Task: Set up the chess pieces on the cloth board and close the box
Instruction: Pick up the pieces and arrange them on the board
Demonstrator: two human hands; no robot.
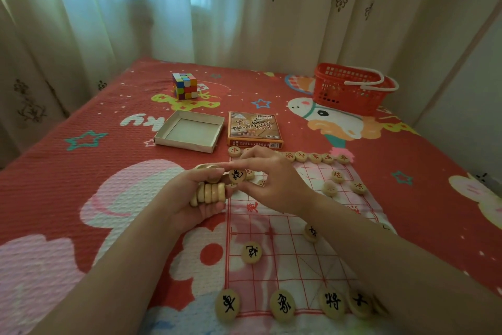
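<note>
The black-lettered piece [237, 175] is pinched in the fingers of our right hand [271, 179], lifted above the far left corner of the cloth board [293, 261]. Our left hand [179, 198] curls around a stack of pieces [209, 193] not yet placed. We judge the setting-up is half done: the red row [301, 156] on the far edge looks nearly full, the black row [282, 304] has gaps. Next we must read this piece and lay it on its crossing. The box tray [190, 131] and lid [254, 128] lie apart beyond the board.
</note>
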